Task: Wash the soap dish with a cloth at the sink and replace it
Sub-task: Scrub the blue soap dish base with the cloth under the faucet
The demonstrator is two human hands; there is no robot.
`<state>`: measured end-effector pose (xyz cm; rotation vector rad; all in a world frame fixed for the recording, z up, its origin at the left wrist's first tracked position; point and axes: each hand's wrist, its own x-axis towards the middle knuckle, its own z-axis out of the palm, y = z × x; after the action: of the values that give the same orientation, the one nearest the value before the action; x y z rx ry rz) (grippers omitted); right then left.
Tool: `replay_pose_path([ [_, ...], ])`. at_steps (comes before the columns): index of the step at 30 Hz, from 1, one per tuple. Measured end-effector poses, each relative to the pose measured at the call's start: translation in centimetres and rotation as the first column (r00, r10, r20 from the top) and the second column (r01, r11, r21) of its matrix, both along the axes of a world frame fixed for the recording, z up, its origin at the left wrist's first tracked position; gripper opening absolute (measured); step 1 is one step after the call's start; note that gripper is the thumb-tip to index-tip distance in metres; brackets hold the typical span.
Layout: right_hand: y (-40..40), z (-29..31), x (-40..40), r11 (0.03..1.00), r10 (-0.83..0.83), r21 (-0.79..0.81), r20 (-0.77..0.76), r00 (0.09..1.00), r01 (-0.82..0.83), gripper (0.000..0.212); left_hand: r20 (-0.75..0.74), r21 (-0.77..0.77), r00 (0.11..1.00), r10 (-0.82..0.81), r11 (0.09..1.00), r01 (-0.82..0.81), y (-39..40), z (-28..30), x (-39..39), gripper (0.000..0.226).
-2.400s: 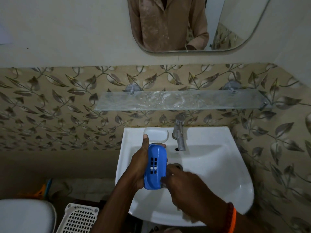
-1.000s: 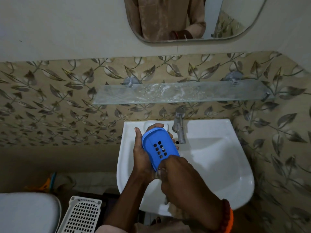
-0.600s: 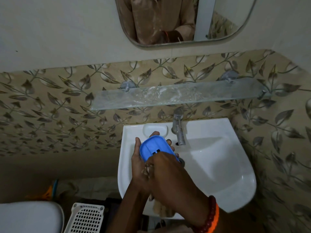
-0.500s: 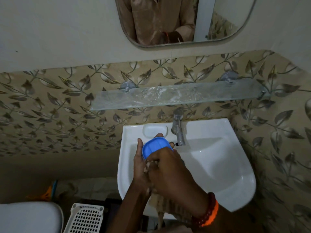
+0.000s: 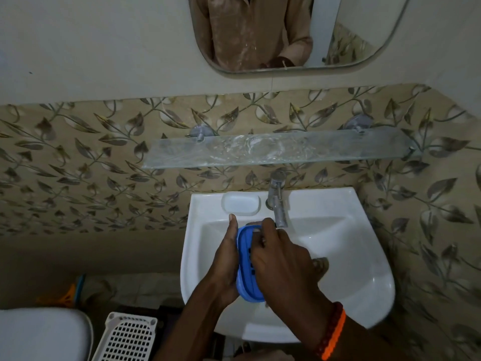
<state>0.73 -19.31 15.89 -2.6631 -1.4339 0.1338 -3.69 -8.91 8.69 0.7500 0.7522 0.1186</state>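
Sink [image 5: 364, 295] below: left hand [image 5: 226, 264] grips soap dish [image 5: 244, 272]; right hand [image 5: 281, 261] curled inside, grip unclear

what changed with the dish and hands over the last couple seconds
The right hand moved up from the lower end of the blue soap dish and now lies across its slotted face, covering most of it. The left hand still grips the dish from its left side over the sink. The cloth is hidden now.

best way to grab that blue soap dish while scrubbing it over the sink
Grip the blue soap dish by its long edges, coming from its left as the left hand does. It stands on edge, slotted face toward the right hand, leaving that face free.
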Motion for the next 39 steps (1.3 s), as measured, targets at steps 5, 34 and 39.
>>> replay_pose_path([
  [5,-1.3,0.1,0.7,0.999,-0.007,-0.039,0.009,1.0,0.008,0.03,-0.051,0.09,0.997,-0.053,0.994,0.057,0.5,0.6,-0.3,0.075],
  [34,-3.1,1.8,4.0,0.964,0.253,0.072,0.044,0.967,-0.255,0.021,-0.028,-0.06,0.973,-0.229,0.972,0.227,2.2,2.2,-1.2,0.08],
  [39,-3.3,2.1,4.1,0.943,0.311,0.063,0.171,0.935,-0.326,0.017,-0.081,-0.03,0.961,-0.265,0.964,0.263,2.8,2.5,-1.4,0.078],
])
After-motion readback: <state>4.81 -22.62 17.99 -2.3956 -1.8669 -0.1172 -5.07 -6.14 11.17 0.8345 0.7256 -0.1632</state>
